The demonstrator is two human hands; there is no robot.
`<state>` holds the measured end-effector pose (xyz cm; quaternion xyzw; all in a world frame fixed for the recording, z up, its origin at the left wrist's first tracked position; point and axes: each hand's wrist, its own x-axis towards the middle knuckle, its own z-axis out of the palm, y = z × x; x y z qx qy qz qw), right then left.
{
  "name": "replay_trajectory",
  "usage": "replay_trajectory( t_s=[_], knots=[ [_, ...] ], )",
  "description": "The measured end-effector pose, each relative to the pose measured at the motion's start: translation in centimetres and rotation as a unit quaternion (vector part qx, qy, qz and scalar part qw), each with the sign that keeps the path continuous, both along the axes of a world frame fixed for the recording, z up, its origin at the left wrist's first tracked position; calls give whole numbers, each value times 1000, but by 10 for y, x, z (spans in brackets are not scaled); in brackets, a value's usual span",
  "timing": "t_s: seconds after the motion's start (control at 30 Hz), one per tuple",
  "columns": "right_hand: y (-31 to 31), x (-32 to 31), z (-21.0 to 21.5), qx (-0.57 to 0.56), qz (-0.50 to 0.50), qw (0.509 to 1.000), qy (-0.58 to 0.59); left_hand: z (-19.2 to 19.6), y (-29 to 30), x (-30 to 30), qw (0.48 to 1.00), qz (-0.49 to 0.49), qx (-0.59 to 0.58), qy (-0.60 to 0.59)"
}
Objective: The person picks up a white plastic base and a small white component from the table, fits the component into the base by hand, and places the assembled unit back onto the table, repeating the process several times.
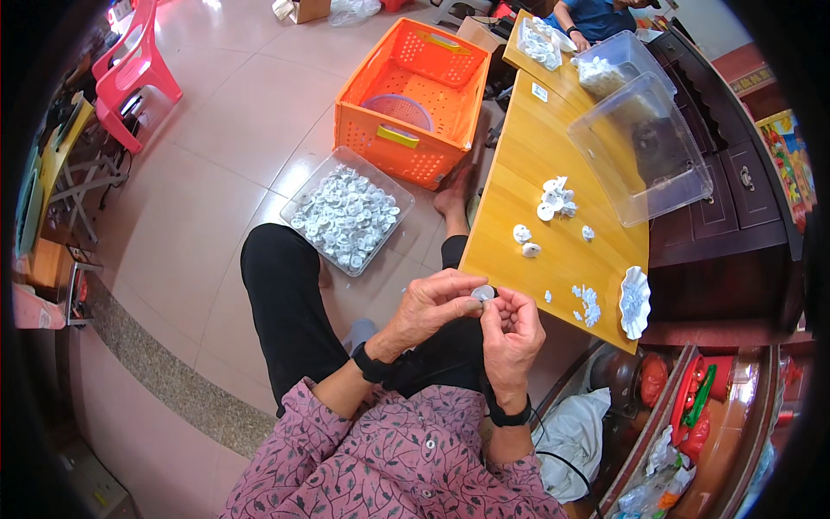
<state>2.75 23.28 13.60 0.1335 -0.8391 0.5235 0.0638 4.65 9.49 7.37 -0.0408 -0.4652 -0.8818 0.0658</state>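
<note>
Above my lap, at the table's near corner, my left hand [430, 307] and my right hand [512, 336] meet with fingertips pinched. Between them is a small round whitish plastic piece [483, 292], its underside hidden by the fingers. Close by on the yellow wooden table [510, 164] lie a few white round parts [526, 240] and a small heap of similar parts [556, 199]. Tiny pale bits [590, 304] are scattered nearer me, beside a white fluted dish [635, 303] that holds more of them.
On the floor at left stands a clear bin [294, 206] full of white round parts, and behind it an orange crate [411, 160]. Clear plastic boxes [683, 195] rest along the table's right side. Another person [596, 17] sits at the far end. A pink chair [134, 82] is far left.
</note>
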Motion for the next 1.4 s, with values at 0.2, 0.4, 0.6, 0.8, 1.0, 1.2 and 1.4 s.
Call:
replay_trajectory(
  t_s=[0.2, 0.4, 0.6, 0.8, 1.0, 1.2, 1.4],
  knots=[
    [-2, 1, 2, 39, -11, 999, 34, 0, 0, 0, 1000, -11, 12, -2],
    [-2, 0, 1, 59, -11, 996, 63, -1, -1, 0, 1000, -3, -1, -1],
    [-3, -1, -1, 65, -7, 995, 76, -2, -3, 0, 1000, 6, -24, 4],
    [-3, -2, 1, 75, 4, 994, 80, -4, -3, -1, 999, 18, -50, 8],
    [-4, -2, 4, 98, 12, 992, 81, -7, -3, -2, 997, 25, -78, 12],
    [-2, -2, 3, 94, 6, 993, 67, -7, -4, -2, 993, 31, -108, 26],
    [-2, -1, 3, 82, 3, 995, 50, -4, -3, -1, 996, 12, -92, 17]
  ],
)
